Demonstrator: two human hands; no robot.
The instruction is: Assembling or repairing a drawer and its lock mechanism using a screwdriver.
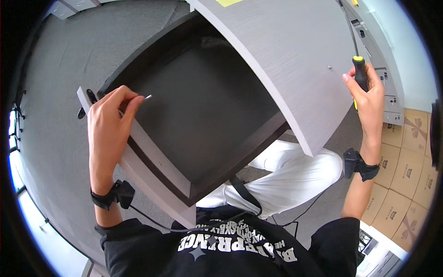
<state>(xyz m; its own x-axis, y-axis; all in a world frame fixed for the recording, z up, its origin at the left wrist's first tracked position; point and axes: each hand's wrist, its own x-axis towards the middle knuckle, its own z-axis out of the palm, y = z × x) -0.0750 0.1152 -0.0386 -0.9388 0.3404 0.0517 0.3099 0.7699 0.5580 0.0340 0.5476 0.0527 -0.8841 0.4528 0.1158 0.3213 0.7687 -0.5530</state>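
Note:
My left hand (108, 124) is over the drawer front (157, 180), thumb and finger pinched on a small silver screw (148, 97) whose tip points over the drawer. The open drawer (244, 166) has dark walls and a dark bottom. Near my left wrist side, a black handle part (91, 96) shows at the far end of the drawer front. My right hand (369, 97) is wrapped round a screwdriver (359, 69) with a black and yellow handle. Its long shaft points away from me, beside the grey cabinet top (286, 46).
Another small screw (330, 67) rests on the cabinet top, near a yellow paper (227, 2). Cardboard boxes (392, 166) are stacked at the right, below grey lockers (392, 87). A black cable (161, 225) runs from my left wrist strap across my shirt.

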